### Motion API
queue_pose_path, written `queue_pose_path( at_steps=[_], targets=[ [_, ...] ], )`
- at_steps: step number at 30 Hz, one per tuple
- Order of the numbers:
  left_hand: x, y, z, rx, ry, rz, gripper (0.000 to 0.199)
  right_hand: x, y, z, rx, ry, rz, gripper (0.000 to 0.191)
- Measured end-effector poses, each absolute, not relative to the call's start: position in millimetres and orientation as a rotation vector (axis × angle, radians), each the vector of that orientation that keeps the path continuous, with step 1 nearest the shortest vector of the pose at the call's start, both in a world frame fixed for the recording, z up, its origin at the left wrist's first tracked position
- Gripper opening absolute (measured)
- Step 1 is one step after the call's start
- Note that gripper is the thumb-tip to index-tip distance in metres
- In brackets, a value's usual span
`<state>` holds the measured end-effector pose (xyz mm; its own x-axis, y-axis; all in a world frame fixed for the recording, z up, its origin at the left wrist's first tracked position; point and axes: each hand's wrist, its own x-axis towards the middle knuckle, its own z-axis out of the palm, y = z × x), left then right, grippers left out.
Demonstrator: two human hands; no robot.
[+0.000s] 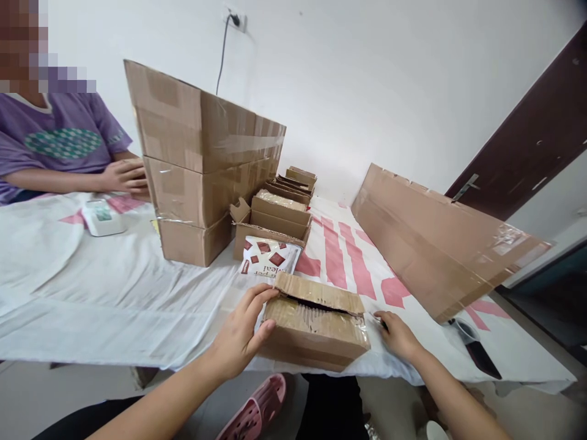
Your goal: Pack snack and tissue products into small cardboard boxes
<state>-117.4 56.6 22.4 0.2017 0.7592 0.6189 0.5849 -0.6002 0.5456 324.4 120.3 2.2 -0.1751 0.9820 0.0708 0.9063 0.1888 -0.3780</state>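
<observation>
A small cardboard box point(316, 336) sits near the table's front edge, its top flap point(321, 292) slightly raised over a dark gap. My left hand point(243, 330) grips the box's left end, fingers at the flap's corner and thumb on the side. To the right of the box, my right hand point(400, 335) is closed around a small dark-handled tool point(383, 324) with a thin tip pointing toward the box. Its exact kind is mostly hidden by the fingers. Just behind the box, a white pouch with red squares point(271, 256) leans against an open carton point(270, 227).
Stacked taped cartons point(178, 189) rise at the left, with a row of open boxes point(300, 180) behind. A large cardboard panel point(435, 244) stands at the right, near a clear cup point(466, 331). Across the table a co-worker's hands point(126, 177) are near a white device point(104, 219).
</observation>
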Motion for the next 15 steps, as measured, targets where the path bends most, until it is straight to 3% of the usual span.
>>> queue_pose_path(
  at_steps=[15],
  targets=[
    [-119, 57, 20, 2.266, 1.299, 1.331, 0.038, 303, 158, -38, -1.931, -1.988, 0.244, 0.017]
  ],
)
